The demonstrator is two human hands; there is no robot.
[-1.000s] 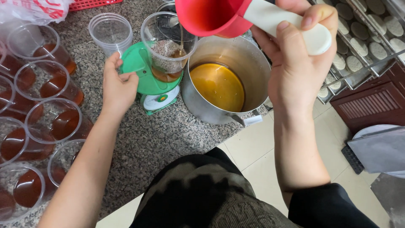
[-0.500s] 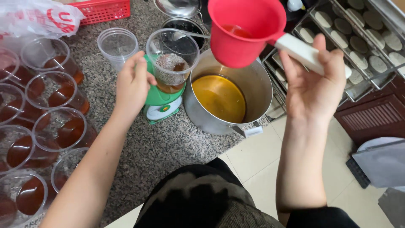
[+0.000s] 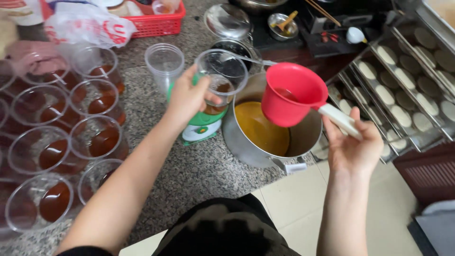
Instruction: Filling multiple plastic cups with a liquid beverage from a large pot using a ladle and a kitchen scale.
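My left hand (image 3: 188,98) grips a clear plastic cup (image 3: 221,78) that holds a little brown liquid, on or just above a small green and white kitchen scale (image 3: 203,129). My right hand (image 3: 351,147) holds the white handle of a red ladle cup (image 3: 291,96), which hangs over a steel pot (image 3: 303,137) of amber liquid (image 3: 260,128). The red ladle cup is level, just right of the plastic cup.
Several clear cups with brown liquid (image 3: 57,147) crowd the granite counter (image 3: 189,180) at left. An empty cup (image 3: 164,64) stands behind the scale. A red basket (image 3: 159,23) and plastic bag (image 3: 85,23) lie at the back. Racks of round cakes (image 3: 412,80) stand right.
The red ladle cup has come down and to the right, now over the pot. My left hand has closed around the plastic cup on the scale.
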